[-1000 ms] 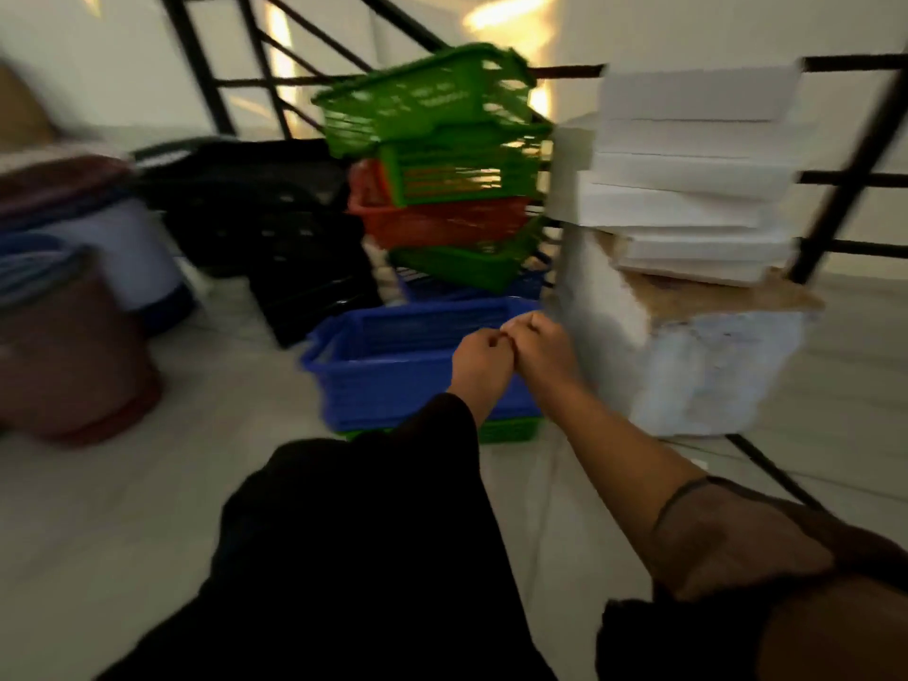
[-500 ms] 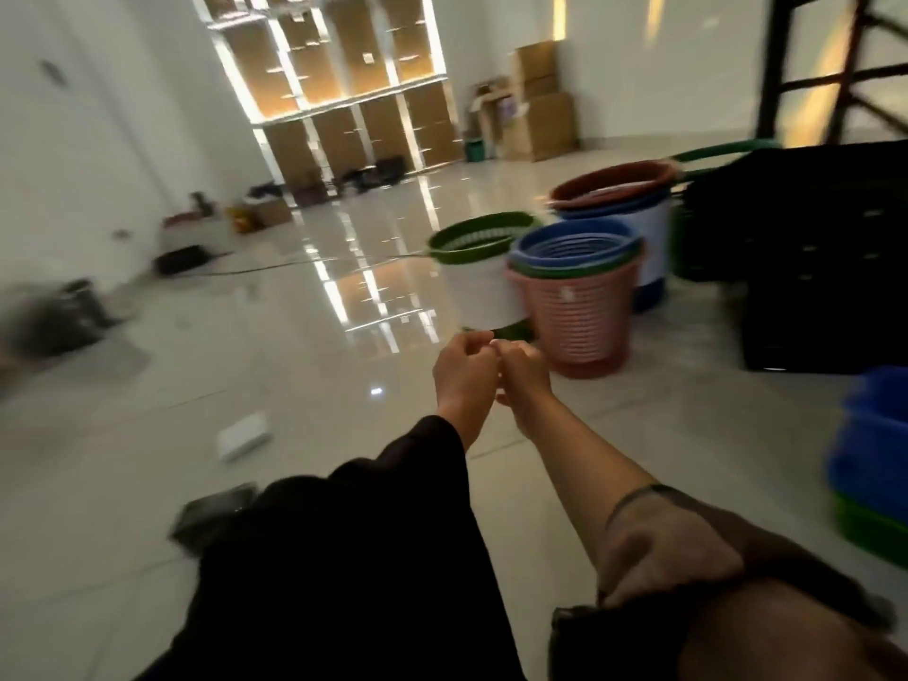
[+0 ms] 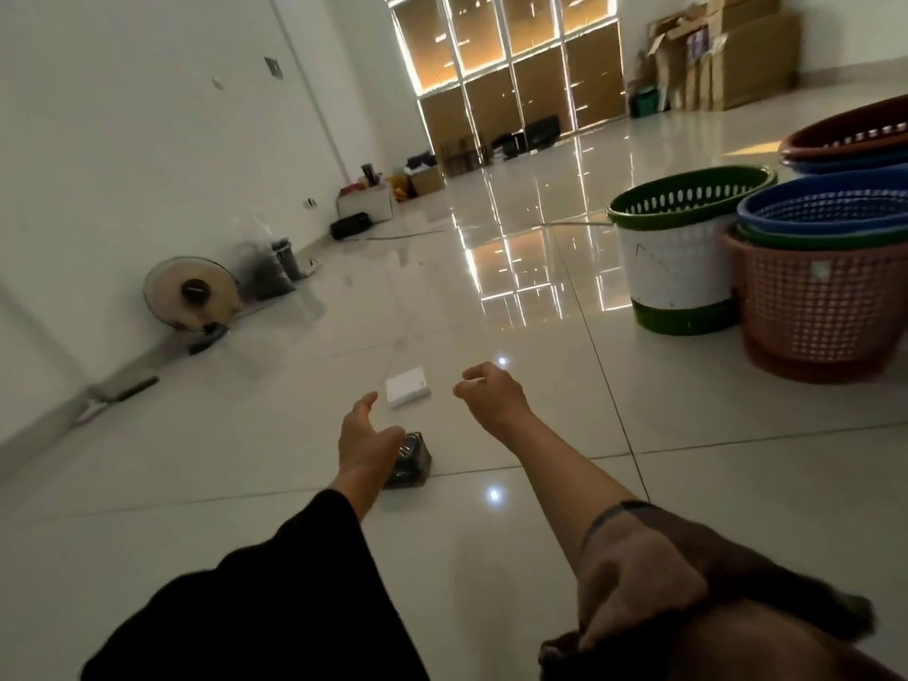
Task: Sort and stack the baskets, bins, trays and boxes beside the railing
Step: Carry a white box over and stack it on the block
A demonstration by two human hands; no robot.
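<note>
Both hands reach out over the tiled floor (image 3: 491,557) and hold nothing — the left hand (image 3: 366,442) has its fingers spread loosely, the right hand (image 3: 491,398) has its fingers loosely curled. A small white box (image 3: 408,393) lies on the floor between them, a dark packet (image 3: 410,462) just beside the left wrist. The baskets — a green-and-white one (image 3: 680,248) and a pink one (image 3: 818,307) with others nested inside — stand well apart at the right.

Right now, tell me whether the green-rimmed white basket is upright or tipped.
Upright: the green-rimmed white basket stands on its green base, open rim facing up, on the floor.
</note>
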